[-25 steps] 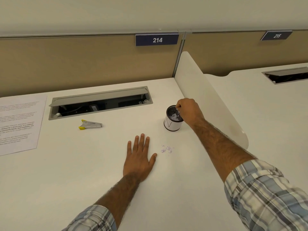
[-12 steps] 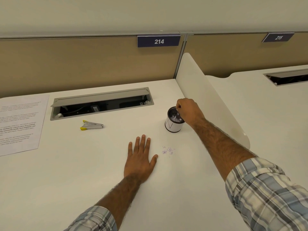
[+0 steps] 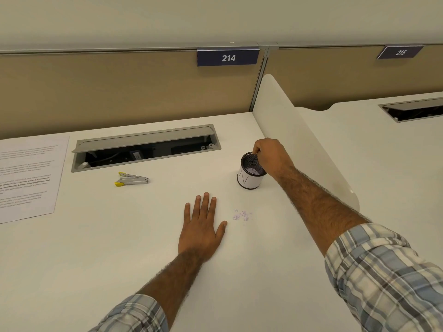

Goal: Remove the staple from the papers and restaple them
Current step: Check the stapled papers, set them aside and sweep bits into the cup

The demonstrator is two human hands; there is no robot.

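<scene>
Right grip [image 3: 272, 155] curled at cup [image 3: 249, 182] rim, whether holding anything I cannot tell; left grip [image 3: 201, 227] flat, open, near cup. Seemingly binning the staple; next needs stapler [image 3: 131, 179] and papers [image 3: 28, 178], left of cup.

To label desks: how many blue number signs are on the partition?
2. Sign 214 is above the cable hatch; sign 215 is far right, above the neighbouring desk. Others may lie off-frame.

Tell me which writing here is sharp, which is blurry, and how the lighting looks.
Head view: the 214 sign is crisp; the 215 sign legible but slanted; print on the paper at the left edge is smeared, unreadable; lighting is soft and even, shadows faint.
</scene>
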